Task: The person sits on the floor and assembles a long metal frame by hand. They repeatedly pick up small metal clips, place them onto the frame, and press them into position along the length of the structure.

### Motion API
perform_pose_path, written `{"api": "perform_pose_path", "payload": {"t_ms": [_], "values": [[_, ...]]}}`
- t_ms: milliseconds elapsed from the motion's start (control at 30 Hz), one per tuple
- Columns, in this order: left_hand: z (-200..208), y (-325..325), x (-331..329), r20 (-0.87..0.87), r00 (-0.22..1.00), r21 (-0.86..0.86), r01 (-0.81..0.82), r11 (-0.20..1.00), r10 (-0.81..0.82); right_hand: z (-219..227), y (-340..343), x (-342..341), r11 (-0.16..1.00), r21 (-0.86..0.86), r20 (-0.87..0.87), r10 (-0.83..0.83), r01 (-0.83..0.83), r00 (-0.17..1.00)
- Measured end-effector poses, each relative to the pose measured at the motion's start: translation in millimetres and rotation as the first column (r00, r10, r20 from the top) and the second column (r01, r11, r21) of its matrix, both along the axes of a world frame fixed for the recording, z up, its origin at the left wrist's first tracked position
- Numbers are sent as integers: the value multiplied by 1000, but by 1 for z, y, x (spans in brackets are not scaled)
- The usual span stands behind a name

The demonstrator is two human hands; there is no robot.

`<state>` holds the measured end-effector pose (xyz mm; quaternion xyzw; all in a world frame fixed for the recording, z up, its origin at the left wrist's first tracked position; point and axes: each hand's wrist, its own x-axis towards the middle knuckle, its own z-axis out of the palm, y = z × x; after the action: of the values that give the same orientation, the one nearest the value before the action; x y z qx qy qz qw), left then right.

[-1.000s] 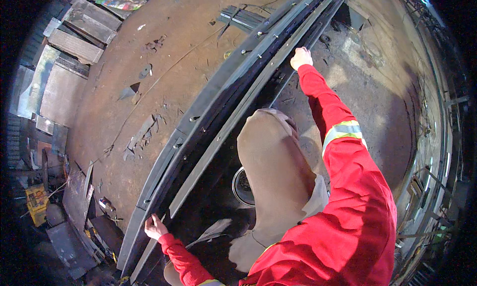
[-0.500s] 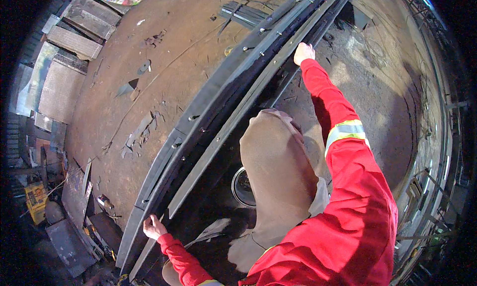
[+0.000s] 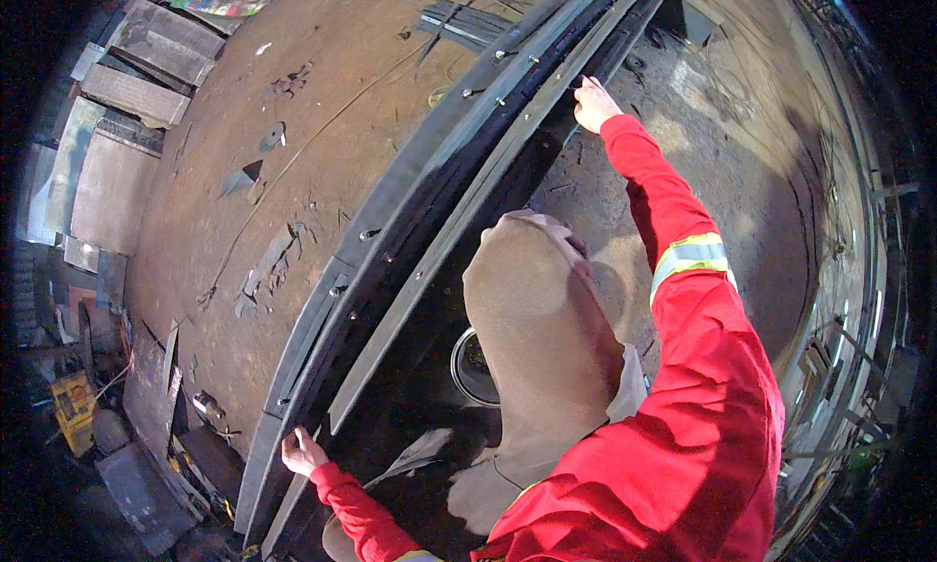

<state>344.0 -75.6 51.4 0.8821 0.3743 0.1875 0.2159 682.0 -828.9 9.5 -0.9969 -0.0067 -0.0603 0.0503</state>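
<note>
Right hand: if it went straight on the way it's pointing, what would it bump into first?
Probably the near grey bar, just ahead of the right hand; depth is unclear, so they may already touch.

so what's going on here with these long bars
A person in red sleeves has both bare hands at a set of long dark bars. The left hand is toward their lower end in the picture; the right hand is farther up, by the near bar's edge. Whether either grips anything is too small to tell.
</note>
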Motion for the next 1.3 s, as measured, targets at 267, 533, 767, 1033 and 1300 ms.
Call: {"api": "perform_pose_path", "payload": {"t_ms": [267,533,767,1033,1300], "values": [[5,-7,2,-31,999,29,-16,999,17,24,8,-10,999,46,-76,8,-4,997],[-4,11,-5,-66,997,52,-38,998,42,-10,7,1,962,221,87,-186,163,979],[8,-9,2,-59,998,69,-24,997,28,-10,24,-21,975,151,185,-189,163,964],[3,-7,2,-30,999,102,-10,995,13,7,56,-44,985,-90,165,-128,145,978],[-5,9,-2,-31,999,-17,-29,999,28,22,58,-41,961,-194,90,-184,198,979]]}}
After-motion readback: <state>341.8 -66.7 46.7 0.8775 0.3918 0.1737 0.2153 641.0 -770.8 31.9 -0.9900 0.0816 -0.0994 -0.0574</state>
